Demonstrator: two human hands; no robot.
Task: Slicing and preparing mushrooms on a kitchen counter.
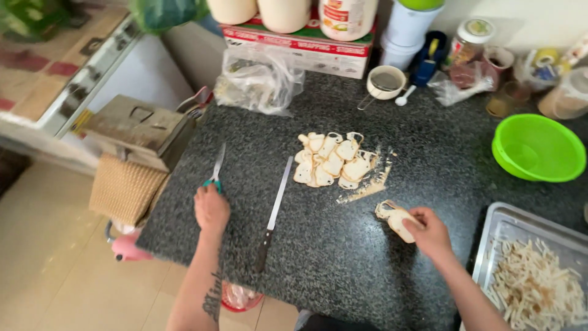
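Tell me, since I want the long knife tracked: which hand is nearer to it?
Left. The left hand rests just left of the long knife, on green-handled scissors. The right hand is farther right, holding a pale slice stack.

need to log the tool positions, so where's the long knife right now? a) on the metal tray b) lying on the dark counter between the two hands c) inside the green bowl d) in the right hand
b: the long knife lies flat on the dark counter, untouched, between the left hand on the scissors and the right hand holding a pale slice.
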